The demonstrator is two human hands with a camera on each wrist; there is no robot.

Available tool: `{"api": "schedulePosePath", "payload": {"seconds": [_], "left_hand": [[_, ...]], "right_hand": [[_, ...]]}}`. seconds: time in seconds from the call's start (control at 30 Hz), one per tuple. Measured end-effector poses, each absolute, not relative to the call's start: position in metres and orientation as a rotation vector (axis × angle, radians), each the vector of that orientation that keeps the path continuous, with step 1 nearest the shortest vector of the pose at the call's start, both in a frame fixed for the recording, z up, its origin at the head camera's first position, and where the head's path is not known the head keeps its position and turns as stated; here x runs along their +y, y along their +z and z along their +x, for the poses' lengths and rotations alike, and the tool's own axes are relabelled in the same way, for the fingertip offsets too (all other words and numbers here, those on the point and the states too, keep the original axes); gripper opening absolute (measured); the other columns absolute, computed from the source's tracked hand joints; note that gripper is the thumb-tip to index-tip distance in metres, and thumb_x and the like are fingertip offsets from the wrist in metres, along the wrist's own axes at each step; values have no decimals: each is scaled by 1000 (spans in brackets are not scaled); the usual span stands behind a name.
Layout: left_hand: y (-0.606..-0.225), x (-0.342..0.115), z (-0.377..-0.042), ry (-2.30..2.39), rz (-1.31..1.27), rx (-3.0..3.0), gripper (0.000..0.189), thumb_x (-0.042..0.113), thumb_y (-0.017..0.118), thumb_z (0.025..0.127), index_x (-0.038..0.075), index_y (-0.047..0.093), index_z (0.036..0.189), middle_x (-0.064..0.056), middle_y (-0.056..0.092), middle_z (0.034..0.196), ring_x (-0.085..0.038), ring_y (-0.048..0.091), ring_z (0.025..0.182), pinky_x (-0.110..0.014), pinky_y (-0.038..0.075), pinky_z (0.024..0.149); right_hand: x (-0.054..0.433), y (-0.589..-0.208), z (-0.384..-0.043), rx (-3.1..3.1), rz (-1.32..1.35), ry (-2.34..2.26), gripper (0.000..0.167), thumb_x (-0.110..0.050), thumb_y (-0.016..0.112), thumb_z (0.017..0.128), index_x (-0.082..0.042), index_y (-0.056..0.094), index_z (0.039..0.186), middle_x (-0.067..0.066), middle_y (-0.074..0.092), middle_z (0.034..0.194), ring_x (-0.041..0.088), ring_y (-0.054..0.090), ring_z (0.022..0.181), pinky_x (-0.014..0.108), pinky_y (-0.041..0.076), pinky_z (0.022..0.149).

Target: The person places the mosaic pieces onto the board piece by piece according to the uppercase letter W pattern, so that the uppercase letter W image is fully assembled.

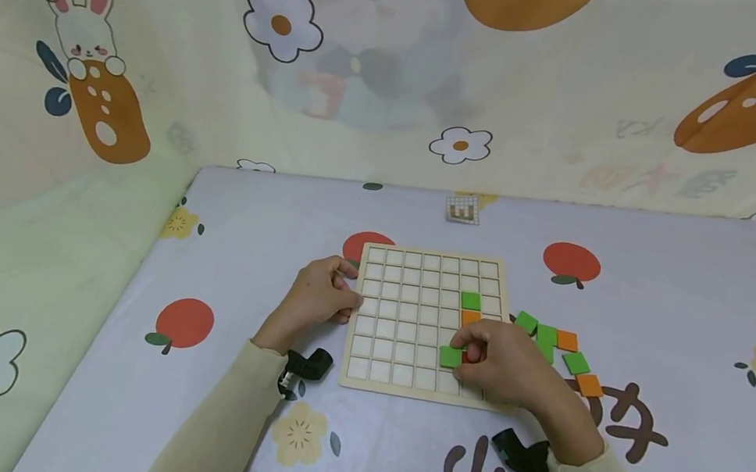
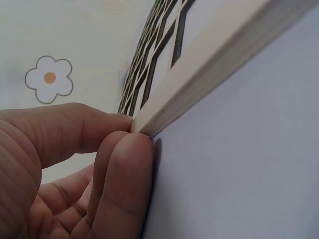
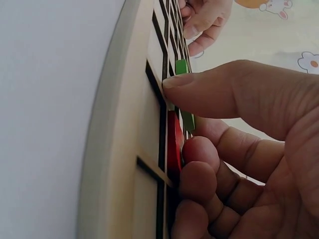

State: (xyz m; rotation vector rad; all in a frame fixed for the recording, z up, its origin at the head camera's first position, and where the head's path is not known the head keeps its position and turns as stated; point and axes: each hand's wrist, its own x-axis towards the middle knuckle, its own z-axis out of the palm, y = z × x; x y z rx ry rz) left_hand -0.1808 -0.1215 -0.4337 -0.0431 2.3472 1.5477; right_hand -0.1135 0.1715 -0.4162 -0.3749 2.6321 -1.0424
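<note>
A pale wooden grid board (image 1: 379, 386) lies on the table with a green tile (image 1: 471, 301) and an orange tile (image 1: 470, 318) in its right part. At its left edge, my left hand (image 1: 322, 290) pinches the frame between thumb and curled fingers (image 2: 127, 174). My right hand (image 1: 511, 363) is over the lower right cells, a green tile (image 1: 450, 357) between its thumb and index finger. Beside that tile, a red tile (image 3: 174, 144) shows below the right fingers, partly hidden. The thumb covers the middle of the held tile in the right wrist view.
Several loose green and orange tiles (image 1: 575, 363) lie right of the board, some overlapping. A small card with a grid pattern (image 1: 462, 209) is near the table's back edge. Printed cloth (image 1: 250, 236) covers the table, and a patterned curtain (image 1: 381, 95) hangs behind it.
</note>
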Motion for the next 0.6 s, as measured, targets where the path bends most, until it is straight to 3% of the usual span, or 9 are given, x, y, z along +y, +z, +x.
{"api": "schedulePosePath", "payload": {"seconds": [0.6], "left_hand": [[-436,-121,-182,1535,-60,2348,37,1,76,87,1,62,121,-9,62,83,-14,65,57,-25,59,55]], "right_hand": [[171,-416,-114,2630,-349,-1020,21,-5,86,79,-12,75,96,0,54,73,17,52,72,28,43,60]]}}
